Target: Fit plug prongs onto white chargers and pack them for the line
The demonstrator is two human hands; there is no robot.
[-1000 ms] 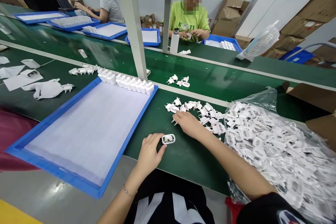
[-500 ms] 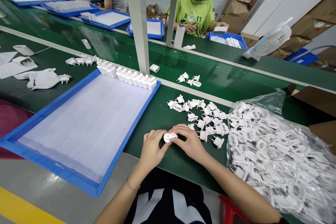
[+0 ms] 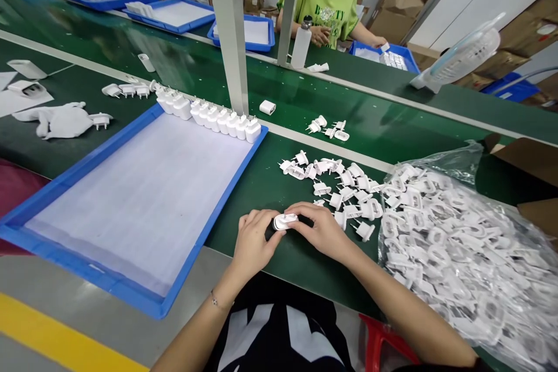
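Observation:
Between the fingertips of both hands sits a white charger plug, its pin face turned up. My left hand pinches its left end, and my right hand grips the right end; the underside is hidden by fingers. Just beyond my right hand lie several loose white plug heads on the green table. To the left is a blue tray lined with white paper, with a row of white chargers standing along its far edge, pins up.
A clear plastic bag full of plug parts lies at the right. Behind the tray a metal post rises. A green conveyor belt carries a white charger and plug heads. Across it, a person in green reaches into another tray.
The plug has tilted slightly in my fingers, both hands still holding it. Pieces on the belt have slid right. The person in green has lowered a hand to the tray.

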